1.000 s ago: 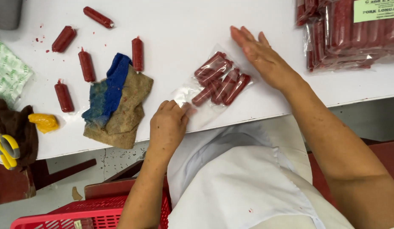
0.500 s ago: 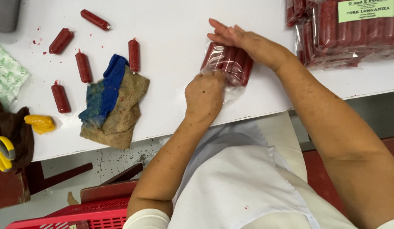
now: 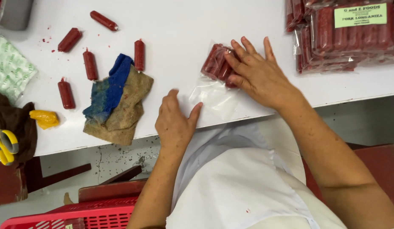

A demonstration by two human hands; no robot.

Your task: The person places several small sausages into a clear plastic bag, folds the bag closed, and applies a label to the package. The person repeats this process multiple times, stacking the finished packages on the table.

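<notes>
A clear plastic bag point(image 3: 214, 95) lies on the white table point(image 3: 180, 34) with several red sausages point(image 3: 216, 63) packed in its far end. My right hand point(image 3: 258, 74) lies flat on the sausages, pressing them down through the plastic. My left hand point(image 3: 175, 121) rests at the table's near edge, fingers apart, its thumb touching the empty open end of the bag.
Several loose red sausages point(image 3: 90, 63) lie at the left. A blue and brown rag point(image 3: 116, 99) is beside them. Labelled packs of sausages point(image 3: 345, 34) are stacked at the far right. Yellow-handled scissors point(image 3: 5, 144) lie at the left edge. A red crate point(image 3: 91, 214) stands below the table.
The bag has been turned so the sausages lie at its far end. My right hand has come down flat on them. My left hand slid back to the bag's open end.
</notes>
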